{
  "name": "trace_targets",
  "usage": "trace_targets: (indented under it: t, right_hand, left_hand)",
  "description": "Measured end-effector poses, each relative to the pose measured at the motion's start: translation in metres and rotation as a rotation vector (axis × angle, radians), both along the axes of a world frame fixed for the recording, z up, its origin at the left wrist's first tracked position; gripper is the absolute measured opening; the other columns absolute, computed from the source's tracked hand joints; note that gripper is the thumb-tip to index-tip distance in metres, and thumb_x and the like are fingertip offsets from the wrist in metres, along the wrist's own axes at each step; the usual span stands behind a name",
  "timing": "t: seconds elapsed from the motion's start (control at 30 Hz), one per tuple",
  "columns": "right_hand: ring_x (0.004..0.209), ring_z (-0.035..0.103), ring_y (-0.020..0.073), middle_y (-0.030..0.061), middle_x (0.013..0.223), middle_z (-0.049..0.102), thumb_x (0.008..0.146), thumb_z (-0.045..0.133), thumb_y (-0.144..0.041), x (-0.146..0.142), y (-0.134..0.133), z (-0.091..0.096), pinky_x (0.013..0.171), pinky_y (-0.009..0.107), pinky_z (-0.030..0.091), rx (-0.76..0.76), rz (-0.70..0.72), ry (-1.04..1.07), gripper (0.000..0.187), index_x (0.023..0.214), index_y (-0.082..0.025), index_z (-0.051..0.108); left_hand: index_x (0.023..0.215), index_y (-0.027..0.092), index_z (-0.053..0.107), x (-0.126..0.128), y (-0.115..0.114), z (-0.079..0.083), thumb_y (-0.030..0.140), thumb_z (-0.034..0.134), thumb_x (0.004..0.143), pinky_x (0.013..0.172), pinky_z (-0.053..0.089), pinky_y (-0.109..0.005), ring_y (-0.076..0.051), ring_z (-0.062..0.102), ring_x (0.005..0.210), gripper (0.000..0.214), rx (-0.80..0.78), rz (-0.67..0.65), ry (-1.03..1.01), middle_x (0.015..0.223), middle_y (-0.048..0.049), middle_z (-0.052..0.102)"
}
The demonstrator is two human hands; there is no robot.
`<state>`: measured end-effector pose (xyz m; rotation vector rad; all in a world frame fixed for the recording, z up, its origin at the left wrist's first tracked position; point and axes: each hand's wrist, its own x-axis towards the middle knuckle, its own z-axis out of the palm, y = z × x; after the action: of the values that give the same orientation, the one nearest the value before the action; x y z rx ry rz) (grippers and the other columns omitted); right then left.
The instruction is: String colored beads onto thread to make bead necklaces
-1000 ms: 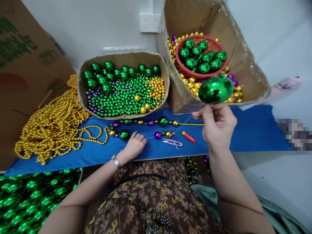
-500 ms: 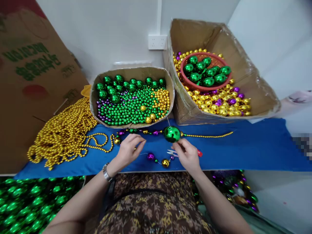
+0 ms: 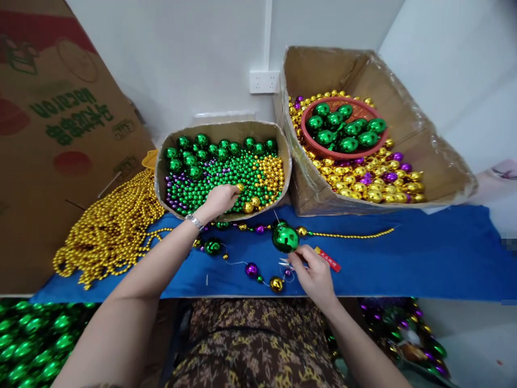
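Observation:
My left hand (image 3: 223,198) reaches over the cut-down cardboard box of small beads. Its fingertips are pinched on a gold bead (image 3: 239,188). My right hand (image 3: 314,269) is closed at the lower right of a large shiny green ball (image 3: 285,238), holding it by that edge. A thin pale strand (image 3: 277,216) sticks up from the ball's top. Pointed scissor blades (image 3: 285,263) show beside the right fingers; their handles are hidden. A strung piece with a purple bead (image 3: 251,269) and a gold bead (image 3: 277,284) lies on the blue cloth (image 3: 371,269).
The bead box (image 3: 222,129) holds green, purple and gold beads. Right of it, a taller carton (image 3: 319,194) contains gold beads and a red basket (image 3: 343,156) of green balls. Gold bead chains (image 3: 109,226) lie piled left. A red label (image 3: 328,259) sits near my right hand.
My left hand has moved up and forward from above the cloth into the bead box and pinched a gold bead. My right hand keeps its place by the green ball. The view has tilted slightly.

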<state>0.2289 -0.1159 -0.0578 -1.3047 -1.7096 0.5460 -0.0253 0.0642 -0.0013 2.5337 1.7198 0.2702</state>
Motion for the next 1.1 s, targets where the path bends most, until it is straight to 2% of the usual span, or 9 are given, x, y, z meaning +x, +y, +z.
trace_targets:
  t: [0.13, 0.33, 0.47, 0.6, 0.67, 0.77, 0.83, 0.93, 1.1]
  right_hand:
    - [0.067, 0.061, 0.0142, 0.0006, 0.073, 0.062, 0.094, 0.052, -0.026, 0.001, 0.003, 0.001, 0.064, 0.025, 0.044, -0.001, -0.003, 0.009, 0.017, 0.079, -0.02, 0.059]
    - [0.069, 0.062, 0.0151, 0.0011, 0.074, 0.063, 0.094, 0.051, -0.026, 0.0, 0.002, 0.002, 0.065, 0.025, 0.045, 0.015, -0.016, 0.019, 0.018, 0.078, -0.02, 0.058]
    - [0.07, 0.063, 0.015, 0.001, 0.075, 0.064, 0.094, 0.051, -0.026, 0.002, 0.004, 0.001, 0.066, 0.025, 0.046, 0.011, -0.024, 0.016, 0.017, 0.079, -0.021, 0.059]
    - [0.071, 0.063, 0.0152, 0.0012, 0.076, 0.064, 0.094, 0.051, -0.026, 0.003, 0.008, 0.002, 0.068, 0.025, 0.046, 0.024, -0.032, 0.001, 0.017, 0.081, -0.02, 0.059]
    - [0.071, 0.063, 0.015, 0.0013, 0.077, 0.064, 0.095, 0.051, -0.026, 0.002, 0.01, 0.005, 0.069, 0.025, 0.047, 0.039, -0.033, -0.01, 0.016, 0.082, -0.02, 0.06]
    - [0.073, 0.063, 0.0155, 0.0019, 0.078, 0.065, 0.095, 0.051, -0.027, 0.0, 0.011, 0.01, 0.07, 0.025, 0.047, 0.055, -0.035, -0.029, 0.016, 0.083, -0.021, 0.061]
    - [0.074, 0.064, 0.0161, 0.0025, 0.079, 0.066, 0.095, 0.05, -0.027, -0.001, 0.011, 0.013, 0.071, 0.026, 0.048, 0.059, -0.027, -0.048, 0.016, 0.085, -0.021, 0.062]
    - [0.075, 0.065, 0.0167, 0.0038, 0.081, 0.068, 0.096, 0.048, -0.027, -0.005, 0.01, 0.018, 0.072, 0.027, 0.049, 0.074, 0.0, -0.082, 0.017, 0.089, -0.022, 0.063]
    - [0.076, 0.065, 0.0169, 0.0046, 0.083, 0.069, 0.097, 0.046, -0.028, -0.009, 0.01, 0.02, 0.072, 0.028, 0.05, 0.07, 0.031, -0.127, 0.02, 0.09, -0.022, 0.064]
  left_hand:
    - [0.099, 0.018, 0.07, 0.032, 0.015, 0.007, 0.023, 0.045, 0.09, 0.082, 0.048, -0.031, -0.023, 0.066, 0.093, 0.027, -0.013, -0.095, 0.013, 0.098, -0.0091, 0.072]
    - [0.102, 0.009, 0.068, 0.077, 0.047, 0.0, 0.011, 0.049, 0.084, 0.086, 0.049, -0.038, -0.03, 0.064, 0.101, 0.026, -0.06, -0.01, 0.05, 0.1, -0.0196, 0.069]
    - [0.097, 0.008, 0.069, 0.085, 0.057, -0.003, 0.003, 0.052, 0.077, 0.086, 0.049, -0.041, -0.032, 0.065, 0.101, 0.027, -0.095, 0.046, 0.008, 0.095, -0.0196, 0.069]
    - [0.105, 0.012, 0.067, 0.078, 0.049, 0.007, 0.015, 0.055, 0.081, 0.082, 0.051, -0.037, -0.028, 0.066, 0.096, 0.027, -0.108, 0.061, -0.105, 0.095, -0.0146, 0.07]
    - [0.112, 0.014, 0.063, 0.07, 0.034, 0.012, 0.023, 0.051, 0.087, 0.075, 0.052, -0.031, -0.022, 0.067, 0.089, 0.03, -0.18, 0.046, -0.368, 0.097, -0.0113, 0.07]
    - [0.111, 0.015, 0.062, 0.056, 0.002, 0.017, 0.032, 0.056, 0.086, 0.066, 0.052, -0.026, -0.015, 0.065, 0.079, 0.031, -0.465, 0.014, -1.084, 0.095, -0.0086, 0.069]
    - [0.104, 0.016, 0.064, 0.049, -0.021, 0.017, 0.032, 0.064, 0.08, 0.063, 0.051, -0.025, -0.013, 0.064, 0.074, 0.029, -0.646, 0.021, -1.413, 0.087, -0.0063, 0.068]
    - [0.096, 0.017, 0.066, 0.042, -0.049, 0.015, 0.029, 0.071, 0.075, 0.06, 0.049, -0.023, -0.012, 0.062, 0.072, 0.025, -0.783, 0.049, -1.611, 0.079, -0.0037, 0.066]
    - [0.095, 0.018, 0.067, 0.038, -0.069, 0.011, 0.026, 0.075, 0.073, 0.058, 0.048, -0.021, -0.01, 0.062, 0.071, 0.025, -0.818, 0.047, -1.696, 0.082, -0.0021, 0.066]
